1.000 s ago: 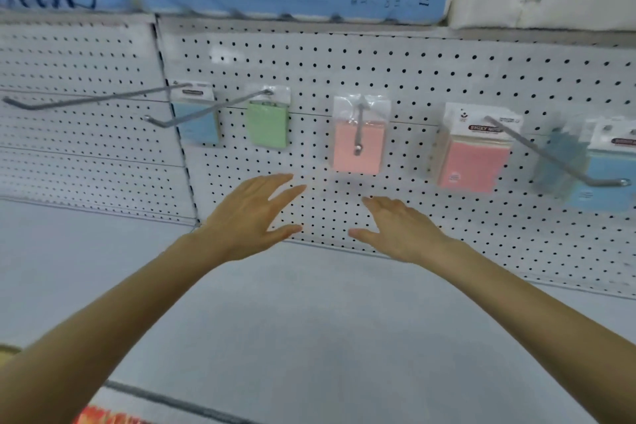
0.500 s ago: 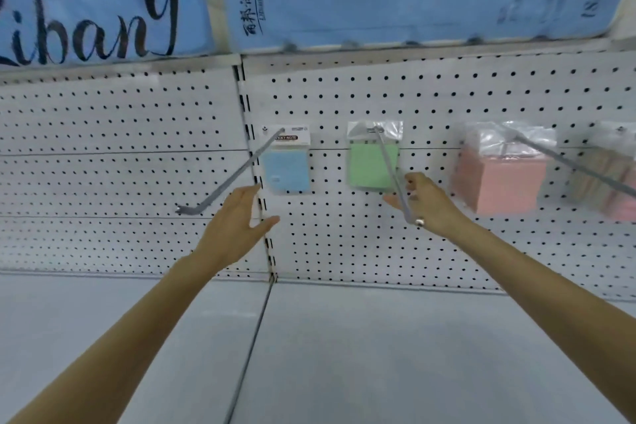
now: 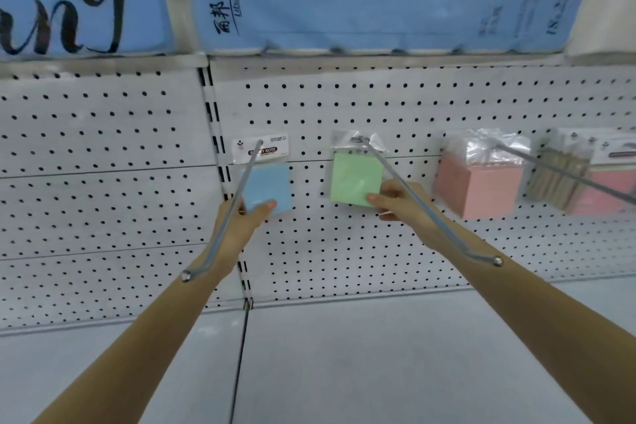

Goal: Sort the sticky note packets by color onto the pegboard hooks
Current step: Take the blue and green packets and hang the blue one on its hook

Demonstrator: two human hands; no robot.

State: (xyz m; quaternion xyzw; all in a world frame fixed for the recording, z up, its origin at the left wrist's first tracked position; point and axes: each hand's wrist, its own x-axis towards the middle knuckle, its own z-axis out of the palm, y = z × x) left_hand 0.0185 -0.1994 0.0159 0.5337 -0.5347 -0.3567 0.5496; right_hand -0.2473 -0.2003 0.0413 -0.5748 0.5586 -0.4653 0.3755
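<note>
A: Item one, blue packet [image 3: 266,189]: location, hold?
B: Centre-left of frame, at the back of its hook [image 3: 225,222] on the pegboard [image 3: 344,107]. Left hand [image 3: 241,222] pinches its lower edge, thumb in front.

A: Item two, green packet [image 3: 356,179]?
B: Centre, next hook along. Right hand [image 3: 395,205] pinches the lower right corner.

A: Handling?
B: Probably light. Stiff pad, slippery clear wrap, thin header. Best gripped on the pad, not the film, and slid straight along the wire so the hole doesn't tear.

A: Unclear?
B: Fingers behind both packets are hidden. Pink packets [image 3: 481,182] at right are blurred, the farthest cut off.
</note>
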